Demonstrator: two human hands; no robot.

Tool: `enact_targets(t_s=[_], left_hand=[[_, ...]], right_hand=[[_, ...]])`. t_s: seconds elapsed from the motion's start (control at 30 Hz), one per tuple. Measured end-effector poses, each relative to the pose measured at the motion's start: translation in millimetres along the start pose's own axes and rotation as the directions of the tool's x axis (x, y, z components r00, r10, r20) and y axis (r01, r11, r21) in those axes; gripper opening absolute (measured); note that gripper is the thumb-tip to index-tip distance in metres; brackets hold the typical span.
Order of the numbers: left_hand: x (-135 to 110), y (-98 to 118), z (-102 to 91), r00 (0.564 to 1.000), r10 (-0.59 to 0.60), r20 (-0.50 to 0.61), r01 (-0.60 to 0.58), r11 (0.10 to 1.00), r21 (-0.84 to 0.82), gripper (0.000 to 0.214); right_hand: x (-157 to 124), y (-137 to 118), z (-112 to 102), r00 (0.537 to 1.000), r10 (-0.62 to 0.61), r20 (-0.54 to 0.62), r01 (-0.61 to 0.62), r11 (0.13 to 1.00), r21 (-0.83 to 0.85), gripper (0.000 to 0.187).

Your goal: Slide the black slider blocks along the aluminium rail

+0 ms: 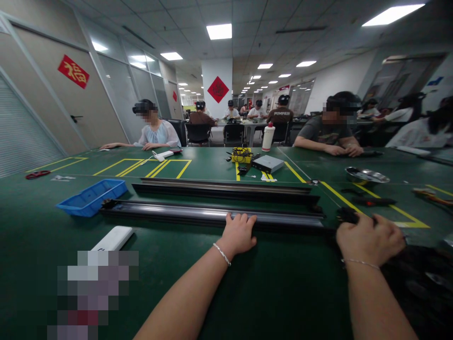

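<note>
A long black channel-shaped rail point(191, 211) with a shiny inner face lies across the table in front of me. My left hand point(241, 229) is closed over its near edge, right of the middle, with the thumb on the near side. Off the rail's right end, my right hand point(371, 236) grips a small black part point(347, 215), mostly covered by the fingers. Another dark piece point(110, 204) sits at the rail's left end. Just behind, a second long black rail point(226, 190) lies nearly parallel.
A blue bin point(94, 197) stands at the left, with a white box-like device point(113, 238) nearer. Further back are a yellow basket of cables point(242, 155), a grey box point(268, 164) and a bottle point(268, 137). A metal bowl point(367, 174) is at the right. Two people sit across the table.
</note>
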State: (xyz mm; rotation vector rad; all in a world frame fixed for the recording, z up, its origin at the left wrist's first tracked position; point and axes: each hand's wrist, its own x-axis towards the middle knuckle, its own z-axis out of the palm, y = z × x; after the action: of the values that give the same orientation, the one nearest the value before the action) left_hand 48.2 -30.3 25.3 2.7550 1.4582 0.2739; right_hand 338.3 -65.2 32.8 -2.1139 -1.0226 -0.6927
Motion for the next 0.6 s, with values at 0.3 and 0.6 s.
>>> enact_targets(t_s=[0.3,0.6], left_hand=[[-11,-41,-13.6,0.993,0.117,0.032,-0.117,0.993,-0.019,0.058],[-71,-170,-65.1,0.931,-0.133,-0.340,0.195,0.969,0.153,0.036]], right_hand=[[-39,-57,32,0.846,-0.314,0.430,0.318,0.946,0.065,0.046],[-40,-53,42,0.844,-0.254,0.472,0.247,0.966,0.078,0.048]])
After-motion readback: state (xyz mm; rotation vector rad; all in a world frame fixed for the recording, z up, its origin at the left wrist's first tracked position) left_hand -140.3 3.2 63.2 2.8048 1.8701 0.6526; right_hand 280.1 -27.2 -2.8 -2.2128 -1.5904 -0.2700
